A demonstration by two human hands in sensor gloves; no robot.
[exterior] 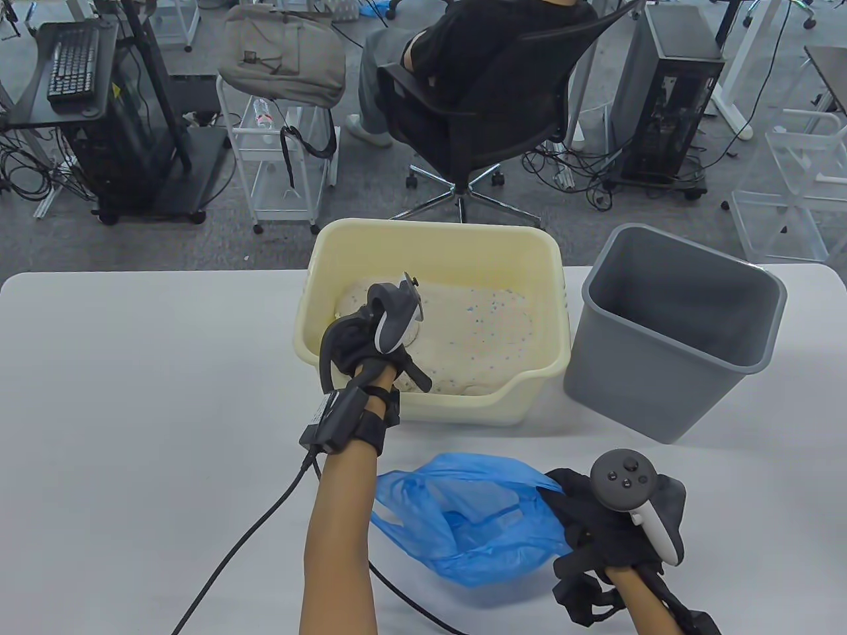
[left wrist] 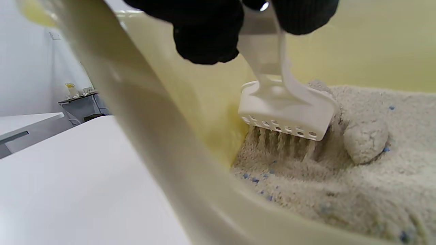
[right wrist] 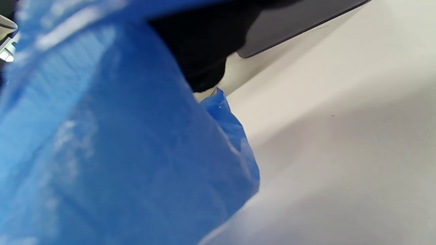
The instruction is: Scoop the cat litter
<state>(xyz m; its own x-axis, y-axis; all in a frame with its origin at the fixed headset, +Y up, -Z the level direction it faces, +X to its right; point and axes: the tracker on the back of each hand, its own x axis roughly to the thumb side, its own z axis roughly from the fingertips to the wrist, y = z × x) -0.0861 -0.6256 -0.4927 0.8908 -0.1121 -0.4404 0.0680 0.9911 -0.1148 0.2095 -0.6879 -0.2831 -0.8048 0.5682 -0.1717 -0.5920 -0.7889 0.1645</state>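
Note:
A cream litter box [exterior: 536,258] sits at the table's far middle, holding pale litter [exterior: 483,331] with blue specks. My left hand [exterior: 360,344] is inside its left end and grips the handle of a white slotted scoop [left wrist: 289,112]. The scoop is lifted just above the litter, and grains fall through its slots. A litter clump [left wrist: 366,136] lies beside the scoop. My right hand [exterior: 595,522] holds the edge of a blue plastic bag [exterior: 463,522] on the table near the front; the bag fills the right wrist view [right wrist: 102,153].
A grey waste bin [exterior: 675,331] stands right of the litter box. A black cable [exterior: 245,549] runs from my left wrist across the table. An office chair with a seated person and carts stand beyond the table's far edge.

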